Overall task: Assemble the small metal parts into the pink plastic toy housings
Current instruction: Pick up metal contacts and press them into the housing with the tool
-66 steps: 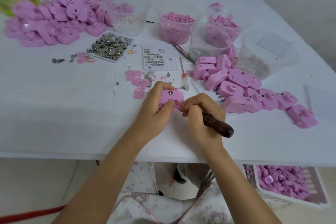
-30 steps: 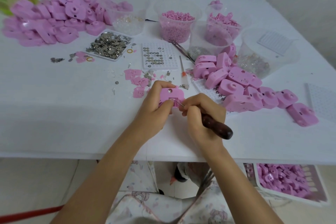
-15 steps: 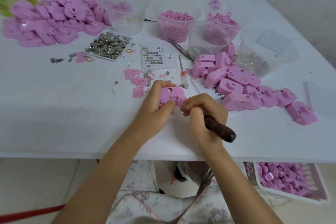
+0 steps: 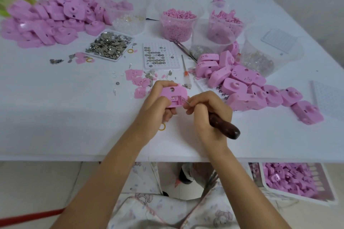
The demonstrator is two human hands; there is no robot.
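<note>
Pink plastic: one housing point(image 4: 174, 96) is held just above the table point(image 4: 74, 117) near its front edge, open recess turned up toward the camera. We note the left hand point(image 4: 154, 109) grips it, fingers curled over the far edge and thumb pressed on the face at the left of the recess. The right hand point(image 4: 208, 111) holds a wooden-handled pick point(image 4: 224, 125), fingers pinched narrow on the shaft close to the point, the dark handle sticking out past the heel of the hand toward the right. The metal tip point(image 4: 184, 100) meets the right side of the recess; whether a part sits under it we cannot resolve. A round metal piece point(image 4: 172, 89) shows on the upper face of the housing. We judge the step in hand to be seating a small metal part into the recess with the pick. To do it well, we would brace the two hands against each other so tip and housing move as one. Push along the slot, not across it, since the point could skid off smooth plastic toward the left thumb. Use light pressure and check the part lies flat before release. Supply: tray of loose metal parts point(image 4: 109, 45) well back on the left, heap of housings point(image 4: 242, 83) just right of the hands.
</note>
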